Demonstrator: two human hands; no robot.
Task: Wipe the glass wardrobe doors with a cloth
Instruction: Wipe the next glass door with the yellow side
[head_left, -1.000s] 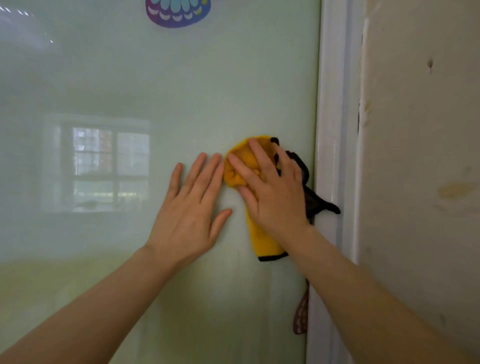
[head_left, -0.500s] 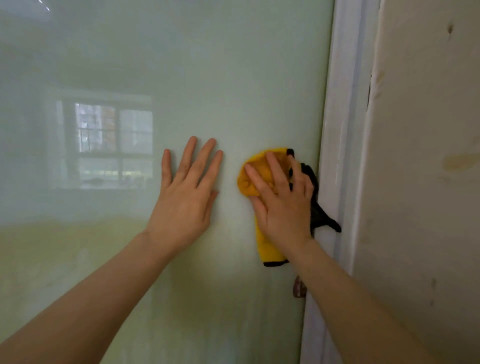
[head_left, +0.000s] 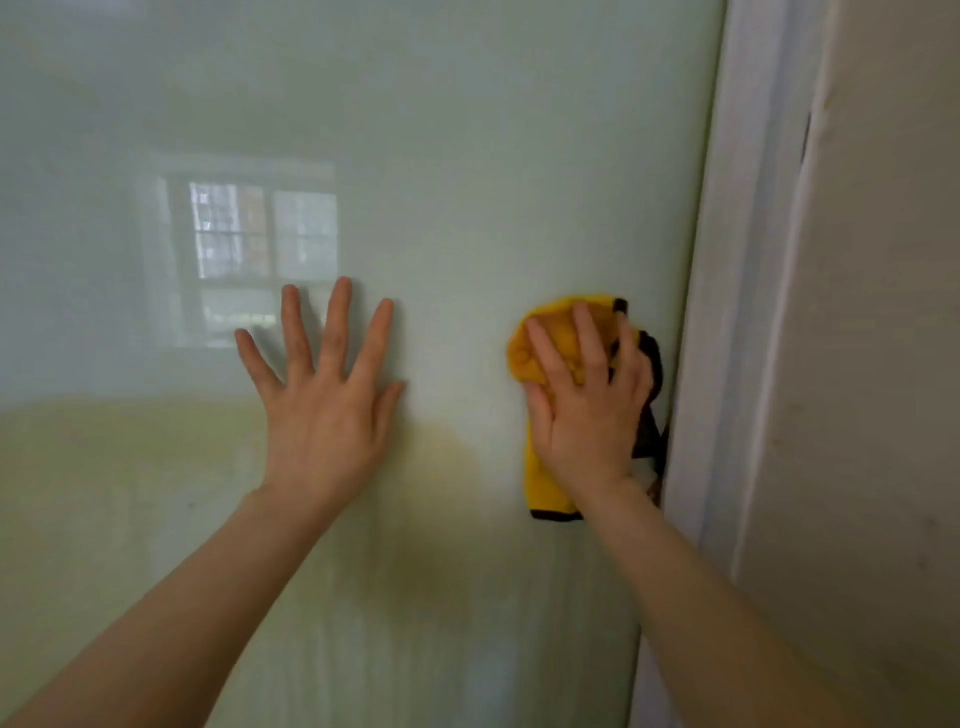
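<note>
A pale green glass wardrobe door (head_left: 441, 156) fills most of the view and reflects a window. My right hand (head_left: 587, 410) presses a yellow cloth (head_left: 540, 483) with black trim flat against the glass, close to the door's right edge; the fingers are fairly straight over the cloth. My left hand (head_left: 327, 410) rests flat on the bare glass to the left of the cloth, with its fingers spread. The two hands are a hand's width apart.
A white door frame (head_left: 727, 312) runs down just right of the cloth. Beyond it stands a beige wall (head_left: 883, 364) with small marks. The lower glass reflects something yellowish.
Both hands have slid down the glass with the cloth, and the view has dropped with them. My left hand has moved away from the right one and spread its fingers.
</note>
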